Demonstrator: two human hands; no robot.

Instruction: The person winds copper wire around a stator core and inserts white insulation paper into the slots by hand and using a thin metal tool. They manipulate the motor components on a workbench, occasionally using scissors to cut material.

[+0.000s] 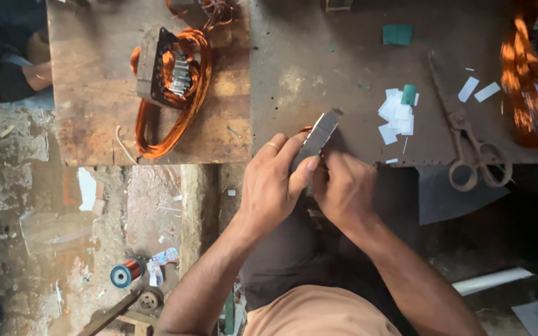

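My left hand (pixel 273 182) and my right hand (pixel 344 186) are together at the near edge of the workbench (pixel 319 68). Both grip a flat grey metal piece (pixel 319 134) that sticks up and away from my fingers, with a bit of copper wire showing beside it. My left thumb presses along the side of the metal piece and a ring sits on one finger. My right hand closes around its lower end, which is hidden.
A stator core with orange copper coils (pixel 172 81) lies on the wooden board at left. White paper slips (pixel 396 115), a green card (pixel 397 33) and large rusty scissors (pixel 468 140) lie on the bench. More copper windings (pixel 530 81) sit far right. A wire spool (pixel 126 272) is on the floor.
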